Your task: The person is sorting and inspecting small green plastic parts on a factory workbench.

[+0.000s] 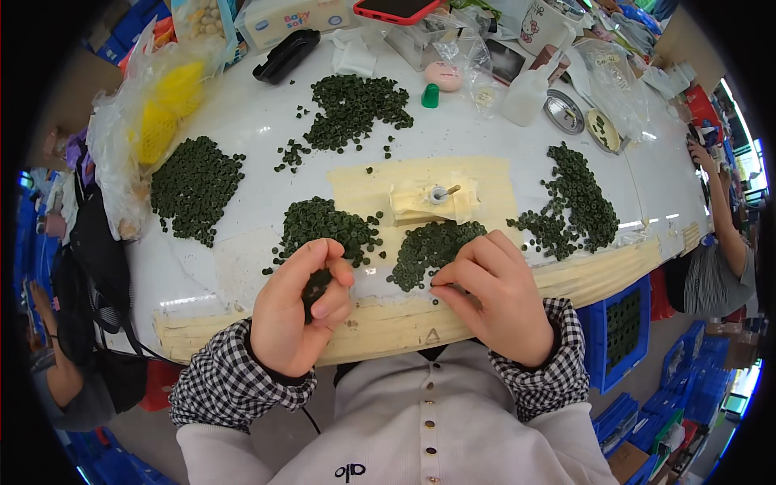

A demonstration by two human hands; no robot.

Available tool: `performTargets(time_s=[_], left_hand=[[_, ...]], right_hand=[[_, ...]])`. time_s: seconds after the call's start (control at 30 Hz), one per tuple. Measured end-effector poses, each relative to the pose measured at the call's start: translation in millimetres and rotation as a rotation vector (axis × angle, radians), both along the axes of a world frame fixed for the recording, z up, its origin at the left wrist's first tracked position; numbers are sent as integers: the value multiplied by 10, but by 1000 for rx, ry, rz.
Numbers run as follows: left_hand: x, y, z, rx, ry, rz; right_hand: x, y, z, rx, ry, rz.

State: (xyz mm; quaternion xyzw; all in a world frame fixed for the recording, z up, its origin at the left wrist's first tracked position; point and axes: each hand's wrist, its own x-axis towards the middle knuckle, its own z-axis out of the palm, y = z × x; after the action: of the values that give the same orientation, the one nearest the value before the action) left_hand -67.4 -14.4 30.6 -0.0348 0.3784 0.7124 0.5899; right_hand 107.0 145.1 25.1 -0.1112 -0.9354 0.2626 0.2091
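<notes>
My left hand (293,317) is curled, palm up, around small dark green parts (316,289) that show between the thumb and fingers. It is just in front of a heap of small dark green cup-shaped parts (319,225). My right hand (503,301) has its thumb and index fingertips brought together at the near edge of a heap of small green ring-like parts (428,246). Whatever lies between those fingertips is too small to make out. Behind this heap is a tape-wrapped block (420,208) with a small upright metal tube and a thin stick in it.
More dark green heaps lie at the left (196,190), back (356,109) and right (580,202). A plastic bag with yellow netting (166,113), a black case (286,56), a white squeeze bottle (529,95) and round tins (563,111) stand around them. A blue crate (618,335) sits below the right edge.
</notes>
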Motion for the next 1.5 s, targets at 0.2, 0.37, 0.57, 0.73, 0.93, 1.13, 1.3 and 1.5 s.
performTargets(time_s=[0.2, 0.37, 0.57, 0.73, 0.93, 1.13, 1.3, 1.5], left_hand=[[8, 11, 155, -42, 57, 59], [66, -44, 150, 12, 151, -129], [303, 4, 28, -37, 153, -527], [456, 119, 43, 30, 338, -615], [414, 215, -15, -26, 205, -688], [358, 212, 0, 15, 167, -615], [339, 224, -8, 60, 227, -593], [341, 232, -14, 78, 209, -539]], right_hand=[[-72, -42, 20, 191, -68, 31], [-67, -45, 53, 215, -61, 26], [-7, 7, 66, 174, -25, -18], [-26, -8, -25, 191, 5, -28], [-13, 17, -80, 147, 93, -24], [-12, 13, -75, 144, 174, -53], [9, 26, -116, 106, 189, -62], [17, 19, -55, 64, 146, -69]])
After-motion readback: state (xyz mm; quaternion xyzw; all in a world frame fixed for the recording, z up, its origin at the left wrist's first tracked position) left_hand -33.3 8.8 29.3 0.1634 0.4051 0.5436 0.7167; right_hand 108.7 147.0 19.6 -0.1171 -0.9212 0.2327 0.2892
